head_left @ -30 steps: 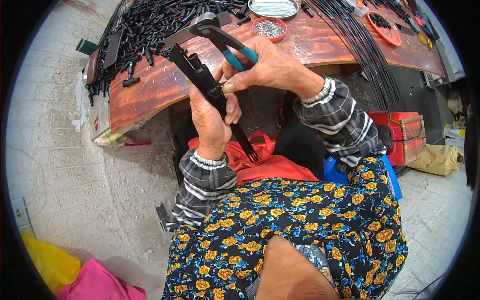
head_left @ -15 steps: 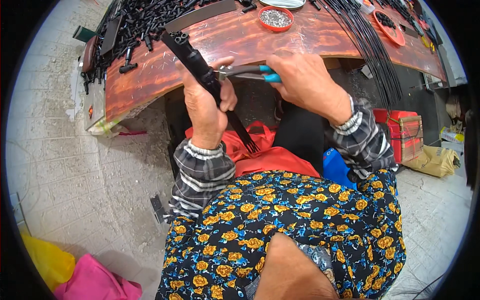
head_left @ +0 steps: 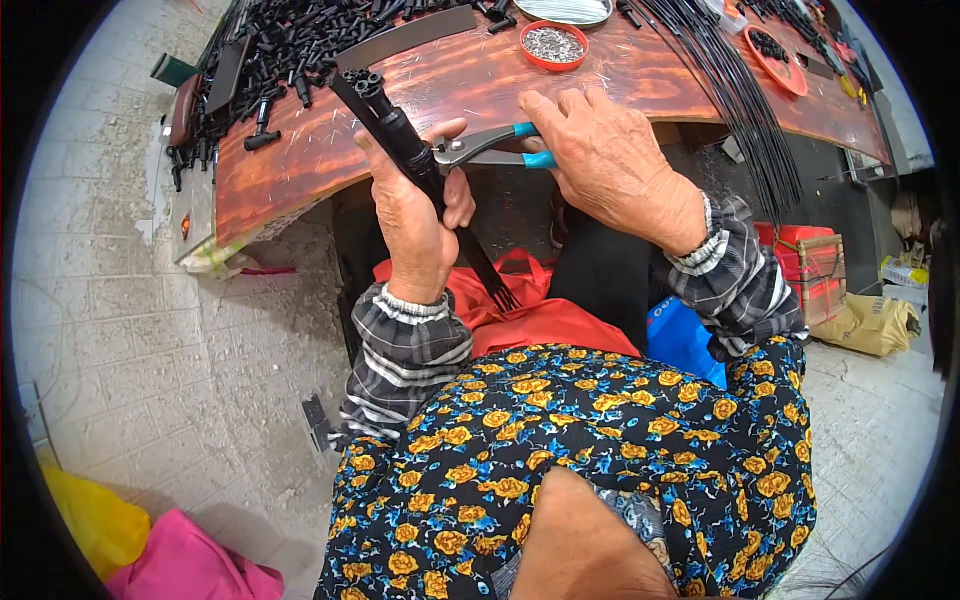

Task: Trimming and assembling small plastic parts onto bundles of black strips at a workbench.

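Note:
My left hand (head_left: 415,225) is closed round a bundle of black rods (head_left: 400,135), which looks like a folded umbrella frame. The bundle slants, with tube-like ends at the top and thin tips (head_left: 497,292) pointing down over my lap. My right hand (head_left: 625,165) grips metal pliers (head_left: 462,150) with teal-sleeved handles. Those handles are spread apart. The jaws are beside the bundle, by my left thumb and fingers; whether they touch it or pinch anything I cannot tell.
The reddish wooden table (head_left: 300,165) curves in front of me. It bears a heap of black plastic parts (head_left: 305,50), a red dish of small metal pieces (head_left: 553,45), long thin black rods (head_left: 735,105) and an orange tray (head_left: 775,62). Red cloth (head_left: 540,325) lies over my lap.
The pliers' handles have spread wider, and the fingers of my right hand have opened out with them. My left hand and the bundle have barely moved.

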A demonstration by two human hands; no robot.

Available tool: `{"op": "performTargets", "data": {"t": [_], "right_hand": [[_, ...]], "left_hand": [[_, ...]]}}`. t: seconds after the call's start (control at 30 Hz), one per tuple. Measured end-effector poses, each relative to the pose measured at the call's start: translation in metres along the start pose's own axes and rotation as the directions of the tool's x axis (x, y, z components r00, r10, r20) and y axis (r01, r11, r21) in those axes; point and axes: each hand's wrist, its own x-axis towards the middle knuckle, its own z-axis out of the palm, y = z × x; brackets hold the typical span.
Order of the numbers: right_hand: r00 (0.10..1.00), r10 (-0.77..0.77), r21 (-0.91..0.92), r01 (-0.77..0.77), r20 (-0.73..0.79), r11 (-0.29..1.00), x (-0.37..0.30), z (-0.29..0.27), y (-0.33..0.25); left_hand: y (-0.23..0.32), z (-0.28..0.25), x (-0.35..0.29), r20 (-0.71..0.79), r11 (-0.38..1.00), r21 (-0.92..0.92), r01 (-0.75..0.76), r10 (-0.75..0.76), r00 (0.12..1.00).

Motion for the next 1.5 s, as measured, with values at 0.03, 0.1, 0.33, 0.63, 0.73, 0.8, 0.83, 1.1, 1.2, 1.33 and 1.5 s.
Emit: {"op": "performTargets", "data": {"t": [0.03,0.1,0.33,0.63,0.73,0.8,0.83,1.1,1.2,1.33,1.5], "right_hand": [[1.0,-0.008,-0.013,0.008,-0.001,1.0,0.001,-0.002,0.0],[1.0,-0.009,-0.031,0.01,0.026,0.999,0.002,-0.01,-0.002],[0.996,0.07,-0.02,-0.069,0.049,0.997,-0.004,-0.002,-0.01],[0.988,0.136,0.138,-0.145,0.074,0.98,0.001,0.003,-0.011],[0.991,0.131,0.121,-0.133,0.023,0.984,0.003,0.006,-0.012],[0.991,0.131,0.119,-0.129,-0.003,0.984,0.002,0.007,-0.011],[0.992,0.123,0.121,-0.119,-0.03,0.986,0.003,0.006,-0.012],[0.996,0.078,-0.049,-0.08,-0.047,0.996,0.006,0.001,-0.013],[0.997,0.081,-0.095,-0.081,-0.008,0.992,0.007,0.004,-0.01],[0.987,0.149,-0.038,-0.146,0.063,0.988,0.008,0.016,-0.014],[0.99,0.14,0.068,-0.14,0.013,0.988,0.004,0.028,-0.017]], "left_hand": [[0.002,0.0,-0.001,-0.004,1.0,0.016,-0.005,0.006,1.0],[0.003,0.0,-0.004,-0.008,1.0,0.015,-0.003,0.003,1.0],[0.003,0.004,-0.006,-0.023,1.0,0.021,0.009,-0.008,1.0],[0.003,0.009,-0.003,-0.064,1.0,-0.007,-0.029,0.028,0.998],[0.002,0.008,-0.002,-0.078,0.999,-0.032,-0.021,0.018,0.997],[-0.001,0.005,-0.001,-0.039,1.0,-0.002,-0.023,0.022,0.999],[-0.001,0.004,-0.002,-0.006,0.999,0.03,-0.03,0.031,1.0],[0.004,0.009,-0.002,-0.084,1.0,-0.004,-0.027,0.026,0.996],[0.001,0.011,-0.002,-0.087,0.999,0.001,-0.035,0.035,0.996],[-0.001,0.007,0.002,-0.082,0.999,-0.028,-0.029,0.027,0.996],[-0.001,-0.005,0.004,-0.018,0.999,0.024,-0.022,0.022,1.0]]}}
